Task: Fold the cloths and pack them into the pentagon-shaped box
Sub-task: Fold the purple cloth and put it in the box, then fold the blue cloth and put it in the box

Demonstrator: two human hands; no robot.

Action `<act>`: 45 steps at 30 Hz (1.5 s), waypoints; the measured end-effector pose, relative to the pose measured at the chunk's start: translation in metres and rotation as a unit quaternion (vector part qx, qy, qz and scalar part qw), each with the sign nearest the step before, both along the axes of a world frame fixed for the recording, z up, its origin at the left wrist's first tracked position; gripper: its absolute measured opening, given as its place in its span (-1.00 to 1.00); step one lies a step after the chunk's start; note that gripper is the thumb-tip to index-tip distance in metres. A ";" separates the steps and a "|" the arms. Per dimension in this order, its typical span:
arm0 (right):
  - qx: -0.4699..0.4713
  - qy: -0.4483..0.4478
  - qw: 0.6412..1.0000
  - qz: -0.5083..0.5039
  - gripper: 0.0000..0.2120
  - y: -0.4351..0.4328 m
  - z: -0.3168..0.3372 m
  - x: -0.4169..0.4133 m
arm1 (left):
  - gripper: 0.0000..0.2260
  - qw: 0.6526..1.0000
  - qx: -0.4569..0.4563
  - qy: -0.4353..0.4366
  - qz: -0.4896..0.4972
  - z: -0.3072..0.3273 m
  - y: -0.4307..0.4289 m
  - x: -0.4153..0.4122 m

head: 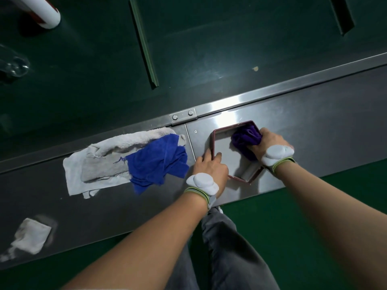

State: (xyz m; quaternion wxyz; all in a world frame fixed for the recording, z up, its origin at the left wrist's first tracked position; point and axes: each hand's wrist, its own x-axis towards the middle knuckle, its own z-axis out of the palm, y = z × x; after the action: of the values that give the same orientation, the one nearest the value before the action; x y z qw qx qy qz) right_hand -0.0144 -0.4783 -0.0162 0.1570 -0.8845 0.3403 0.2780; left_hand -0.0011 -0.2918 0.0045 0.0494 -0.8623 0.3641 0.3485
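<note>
A pentagon-shaped box [225,128] with dark red walls and a pale floor sits on the steel counter. My right hand [267,144] presses a folded purple cloth [246,137] into the box's far right corner. My left hand [210,166] grips the box's left wall, thumb inside. A crumpled blue cloth [157,162] lies left of the box, partly on top of a spread white towel [100,164].
A small folded white cloth [31,235] lies at the counter's near left. A raised steel rail [272,91] runs along the counter's far edge, with a dark green surface behind it. A clear bottle [14,63] and a white tube [46,13] lie far left.
</note>
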 end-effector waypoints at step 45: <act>0.113 -0.397 0.876 0.249 -0.60 0.204 0.297 0.090 | -0.83 0.853 -0.416 -0.169 0.267 0.248 0.253 0.107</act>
State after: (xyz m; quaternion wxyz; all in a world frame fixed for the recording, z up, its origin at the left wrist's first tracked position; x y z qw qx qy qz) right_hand 0.0754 -0.2745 0.2806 0.3032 -0.9523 -0.0155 -0.0305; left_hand 0.1057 -0.0387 0.2521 -0.3477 -0.9122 0.2165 0.0131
